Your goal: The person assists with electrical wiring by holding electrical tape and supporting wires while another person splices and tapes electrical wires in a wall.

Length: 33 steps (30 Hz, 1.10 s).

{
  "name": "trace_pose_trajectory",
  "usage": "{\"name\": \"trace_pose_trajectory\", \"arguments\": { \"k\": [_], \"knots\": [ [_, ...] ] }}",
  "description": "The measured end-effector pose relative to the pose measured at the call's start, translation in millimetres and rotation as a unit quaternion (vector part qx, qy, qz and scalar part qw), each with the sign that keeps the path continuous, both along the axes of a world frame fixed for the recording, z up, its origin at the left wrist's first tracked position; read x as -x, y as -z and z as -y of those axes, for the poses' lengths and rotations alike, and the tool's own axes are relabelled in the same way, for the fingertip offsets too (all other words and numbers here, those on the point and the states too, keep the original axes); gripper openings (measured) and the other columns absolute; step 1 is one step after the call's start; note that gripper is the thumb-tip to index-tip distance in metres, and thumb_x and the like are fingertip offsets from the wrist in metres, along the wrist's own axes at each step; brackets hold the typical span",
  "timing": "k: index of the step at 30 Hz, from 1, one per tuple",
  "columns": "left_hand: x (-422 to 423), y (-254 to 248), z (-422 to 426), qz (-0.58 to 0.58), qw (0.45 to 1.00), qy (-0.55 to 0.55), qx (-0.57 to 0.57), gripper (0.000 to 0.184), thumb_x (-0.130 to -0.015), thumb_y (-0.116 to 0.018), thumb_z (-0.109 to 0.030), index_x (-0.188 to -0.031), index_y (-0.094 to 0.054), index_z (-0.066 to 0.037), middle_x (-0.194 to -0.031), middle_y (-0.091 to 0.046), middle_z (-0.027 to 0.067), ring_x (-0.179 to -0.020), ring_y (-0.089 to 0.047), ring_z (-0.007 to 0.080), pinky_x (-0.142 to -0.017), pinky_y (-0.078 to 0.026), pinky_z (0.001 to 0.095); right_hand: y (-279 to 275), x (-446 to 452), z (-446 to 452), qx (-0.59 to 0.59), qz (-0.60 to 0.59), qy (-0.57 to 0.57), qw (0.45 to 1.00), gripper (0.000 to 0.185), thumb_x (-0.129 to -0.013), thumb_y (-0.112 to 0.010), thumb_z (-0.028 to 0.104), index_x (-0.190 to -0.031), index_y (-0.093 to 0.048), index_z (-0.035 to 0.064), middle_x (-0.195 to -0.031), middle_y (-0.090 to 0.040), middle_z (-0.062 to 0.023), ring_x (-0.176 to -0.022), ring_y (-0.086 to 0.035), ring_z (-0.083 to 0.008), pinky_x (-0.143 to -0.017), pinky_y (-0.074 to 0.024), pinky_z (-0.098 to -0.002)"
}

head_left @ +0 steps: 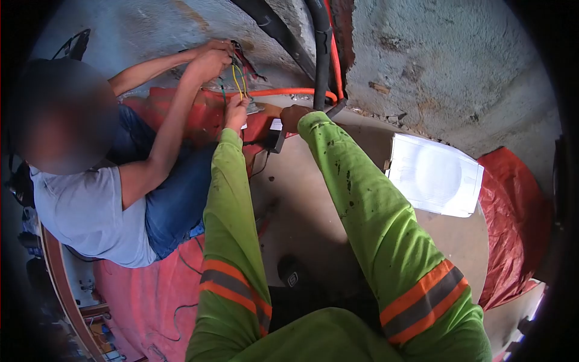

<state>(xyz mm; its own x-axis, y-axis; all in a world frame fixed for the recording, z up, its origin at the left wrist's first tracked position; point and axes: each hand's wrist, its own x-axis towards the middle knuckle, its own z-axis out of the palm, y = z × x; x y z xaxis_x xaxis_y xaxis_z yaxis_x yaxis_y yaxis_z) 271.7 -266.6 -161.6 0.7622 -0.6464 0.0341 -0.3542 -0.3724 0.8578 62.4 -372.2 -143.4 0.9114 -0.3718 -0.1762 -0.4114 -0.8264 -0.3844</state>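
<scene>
My left hand is closed with its fingertips pinched at the lower ends of yellow wires, beside a green wire. My right hand is bent in near the foot of the black conduit; its fingers are curled, and whatever they hold is hidden. Between my hands, a black box-shaped device with a white label lies at the edge of a red sheet. A co-worker's two hands are at a bundle of dark and red wires by the wall, just above my left hand.
The co-worker sits at the left. Thick black conduits and an orange corrugated tube run along the rough wall. A white sheet and a red tarp lie to the right; a dark shoe is below.
</scene>
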Motion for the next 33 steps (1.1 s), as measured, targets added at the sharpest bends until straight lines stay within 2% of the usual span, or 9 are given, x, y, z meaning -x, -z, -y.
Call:
{"name": "trace_pose_trajectory", "arguments": {
  "k": [2,4,5,6,7,9,20,24,33],
  "knots": [
    [-5.4,2.1,0.1,0.032,0.999,0.002,-0.009,0.032,-0.097,-0.063,-0.027,-0.126,-0.063,-0.014,-0.090,-0.065,-0.0024,-0.050,-0.041,0.0059,-0.042,-0.032,0.0239,-2.5,-4.1,0.2,-0.010,-0.037,0.009,0.999,0.033,-0.076,-0.073,0.021,-0.106,-0.075,0.0084,-0.107,-0.073,-0.0169,-0.102,-0.071,-0.0336,-0.086,-0.0574,-0.0477],
    [4.0,-5.8,-1.6,0.033,0.999,-0.005,-0.004,0.030,-0.095,-0.063,-0.024,-0.122,-0.064,-0.011,-0.096,-0.067,0.0027,-0.067,-0.049,0.0120,-0.057,-0.038,0.0285,-2.8,-6.8,-1.0,-0.013,-0.056,0.014,0.998,0.036,-0.073,-0.075,0.015,-0.108,-0.075,0.0098,-0.109,-0.073,-0.0162,-0.104,-0.071,-0.0328,-0.086,-0.0578,-0.0481],
    [12.0,-10.8,-1.7,0.021,1.000,-0.011,0.009,0.027,-0.094,-0.063,-0.020,-0.118,-0.066,-0.008,-0.102,-0.067,0.0075,-0.083,-0.057,0.0180,-0.072,-0.044,0.0332,-1.9,-6.2,-0.9,-0.011,-0.057,0.015,0.998,0.036,-0.072,-0.076,0.014,-0.108,-0.075,0.0099,-0.108,-0.074,-0.0161,-0.104,-0.071,-0.0328,-0.086,-0.0578,-0.0478],
    [16.8,-13.6,-0.8,0.015,1.000,-0.013,0.012,0.025,-0.094,-0.062,-0.018,-0.115,-0.067,-0.006,-0.104,-0.068,0.0101,-0.090,-0.061,0.0211,-0.079,-0.047,0.0356,-1.3,-5.4,-0.1,-0.008,-0.057,0.016,0.998,0.036,-0.071,-0.076,0.014,-0.107,-0.075,0.0101,-0.108,-0.074,-0.0161,-0.104,-0.071,-0.0329,-0.086,-0.0578,-0.0475],
    [21.7,-16.4,0.1,0.009,1.000,-0.015,0.016,0.024,-0.093,-0.062,-0.016,-0.113,-0.067,-0.004,-0.106,-0.068,0.0126,-0.098,-0.065,0.0241,-0.086,-0.049,0.0380,-0.9,-3.6,2.0,0.000,-0.053,-0.001,0.999,0.033,-0.076,-0.072,0.020,-0.108,-0.075,0.0089,-0.109,-0.073,-0.0173,-0.104,-0.070,-0.0344,-0.088,-0.0568,-0.0482],
    [22.5,-17.8,0.3,0.016,1.000,-0.010,0.005,0.024,-0.092,-0.062,-0.015,-0.113,-0.067,-0.004,-0.104,-0.069,0.0131,-0.095,-0.065,0.0243,-0.085,-0.050,0.0382,-3.1,2.2,4.0,0.013,-0.045,-0.035,0.998,0.035,-0.086,-0.065,0.033,-0.108,-0.074,0.0065,-0.111,-0.071,-0.0198,-0.105,-0.069,-0.0375,-0.092,-0.0547,-0.0494],
    [25.4,-17.3,4.9,0.030,0.999,-0.012,0.019,0.023,-0.090,-0.058,-0.008,-0.111,-0.067,-0.002,-0.092,-0.069,0.0115,-0.084,-0.065,0.0205,-0.078,-0.051,0.0341,-8.4,6.5,0.8,0.003,-0.034,-0.011,0.999,0.031,-0.091,-0.057,0.026,-0.109,-0.073,0.0069,-0.115,-0.070,-0.0184,-0.107,-0.068,-0.0375,-0.093,-0.0536,-0.0492],
    [19.3,-11.9,2.1,0.106,0.993,0.020,0.042,0.023,-0.090,-0.058,-0.008,-0.111,-0.067,-0.002,-0.093,-0.070,0.0103,-0.083,-0.065,0.0186,-0.077,-0.051,0.0328,-11.4,6.7,1.7,0.001,-0.030,-0.034,0.999,0.030,-0.091,-0.056,0.025,-0.108,-0.073,0.0073,-0.114,-0.070,-0.0186,-0.106,-0.068,-0.0373,-0.093,-0.0537,-0.0487],
    [29.2,-26.7,-3.2,0.011,1.000,-0.022,0.017,0.023,-0.091,-0.060,-0.010,-0.111,-0.067,-0.003,-0.091,-0.070,0.0088,-0.080,-0.064,0.0161,-0.072,-0.051,0.0320,-13.3,6.9,1.4,-0.035,-0.030,0.000,0.999,0.033,-0.090,-0.055,0.023,-0.110,-0.072,0.0026,-0.115,-0.069,-0.0211,-0.107,-0.068,-0.0379,-0.092,-0.0544,-0.0489]
  ]
}}
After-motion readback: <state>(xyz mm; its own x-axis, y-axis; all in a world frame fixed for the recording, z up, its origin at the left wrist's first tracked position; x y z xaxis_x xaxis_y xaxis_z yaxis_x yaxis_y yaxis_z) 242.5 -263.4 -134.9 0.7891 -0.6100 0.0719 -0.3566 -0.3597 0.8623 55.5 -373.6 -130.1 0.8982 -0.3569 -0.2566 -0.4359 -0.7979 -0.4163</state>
